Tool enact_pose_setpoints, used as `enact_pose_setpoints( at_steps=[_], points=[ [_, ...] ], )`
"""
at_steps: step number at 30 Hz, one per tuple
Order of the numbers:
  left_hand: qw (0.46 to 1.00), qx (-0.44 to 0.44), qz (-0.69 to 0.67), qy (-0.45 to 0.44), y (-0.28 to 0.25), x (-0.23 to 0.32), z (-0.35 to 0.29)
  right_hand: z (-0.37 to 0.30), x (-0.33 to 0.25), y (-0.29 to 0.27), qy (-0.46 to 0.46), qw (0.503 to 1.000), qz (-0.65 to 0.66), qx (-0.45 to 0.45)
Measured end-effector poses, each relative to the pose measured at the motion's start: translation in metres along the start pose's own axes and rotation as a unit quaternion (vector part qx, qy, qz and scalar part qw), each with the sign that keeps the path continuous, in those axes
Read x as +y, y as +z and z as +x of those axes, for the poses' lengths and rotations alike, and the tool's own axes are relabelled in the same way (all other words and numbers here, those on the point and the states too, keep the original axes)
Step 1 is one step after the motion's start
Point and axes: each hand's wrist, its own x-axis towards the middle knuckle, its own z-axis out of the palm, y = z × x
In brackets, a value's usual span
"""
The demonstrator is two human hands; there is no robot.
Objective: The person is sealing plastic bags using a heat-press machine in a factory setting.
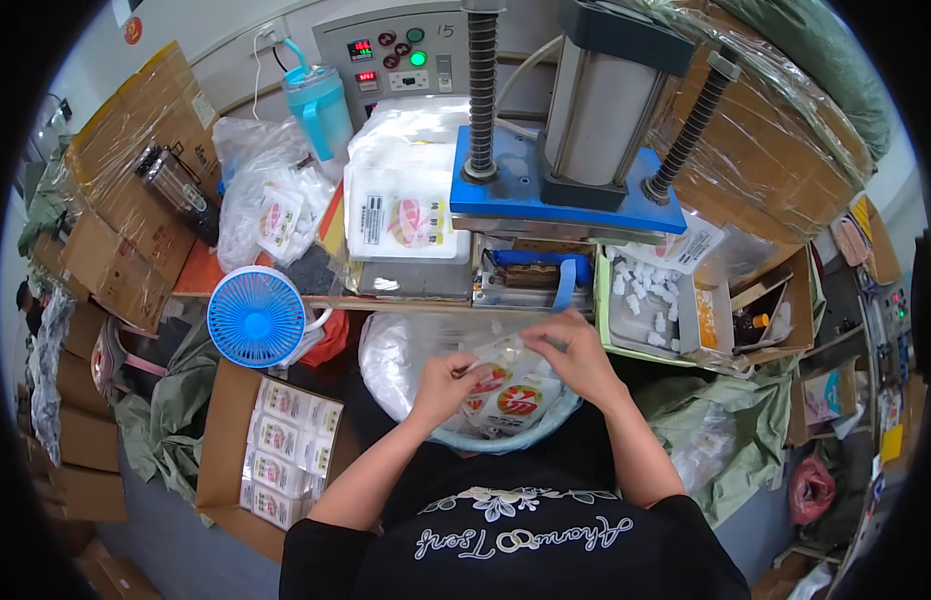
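Over a plastic-lined tub [390,385] at my lap, both hands are closed in pinches on a clear plastic pouch [506,350]. My left hand [447,388] grips its left side. At the upper right edge, my right hand [577,352] has thumb and fingers together. Below them in the tub lie printed pouches [515,402] with round red and green designs. Just ahead is a press with a blue plate [585,205], and a blue strip [565,284] hangs from its lower bed. A stack of white printed pouches [405,225] lies left of the press.
A blue fan [256,318] and a turquoise cup [318,112] stand to the left. An open carton [225,440] of packed pouches sits low left. On the right, a green-edged tray [635,300] holds small white plastic pieces beside a box [775,300] with a bottle.
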Motion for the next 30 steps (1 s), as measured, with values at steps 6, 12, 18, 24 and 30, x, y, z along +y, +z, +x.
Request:
enact_pose_setpoints(
  at_steps=[6, 12, 18, 24, 30],
  points=[
    [0.998, -0.061, 0.005, -0.025, 0.008, 0.012, 0.017, -0.003, 0.003, -0.008, -0.036, 0.997, -0.017, 0.063],
    [0.972, -0.039, -0.213, -0.092, 0.028, 0.056, 0.066, -0.013, -0.006, -0.042, 0.042, 0.987, 0.076, 0.138],
    [0.966, -0.016, -0.220, -0.134, 0.027, 0.030, 0.093, -0.055, -0.014, -0.013, 0.097, 0.976, 0.141, -0.138],
    [0.997, -0.060, -0.013, 0.037, 0.004, 0.033, 0.080, -0.079, -0.006, 0.038, 0.029, 0.928, 0.085, -0.360],
    [0.958, -0.171, -0.055, 0.222, 0.000, 0.165, -0.007, -0.043, -0.025, 0.098, -0.100, 0.851, 0.066, -0.511]
  ],
)
